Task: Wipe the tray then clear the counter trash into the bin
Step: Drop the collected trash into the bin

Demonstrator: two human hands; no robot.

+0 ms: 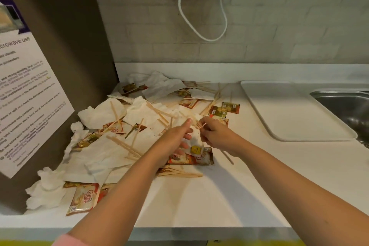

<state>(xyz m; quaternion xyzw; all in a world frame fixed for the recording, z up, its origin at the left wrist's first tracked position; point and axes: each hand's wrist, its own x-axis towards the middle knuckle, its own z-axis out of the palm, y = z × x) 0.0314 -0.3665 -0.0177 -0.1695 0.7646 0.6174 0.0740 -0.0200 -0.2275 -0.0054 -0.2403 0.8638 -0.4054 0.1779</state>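
A heap of trash covers the left half of the white counter [229,195]: crumpled white napkins [103,114], wooden stir sticks [123,146] and torn creamer sachets [83,198]. My left hand [175,138] reaches into the middle of the heap with fingers stretched forward over a napkin. My right hand [213,134] is beside it, fingers curled and pinching a wooden stir stick with some paper. The white tray [289,114] lies bare on the counter to the right, apart from both hands. No bin is in view.
A steel sink [347,106] sits at the far right behind the tray. A brown cabinet side with a microwave notice [30,90] walls in the heap on the left. A white cable [199,30] hangs from a wall unit above.
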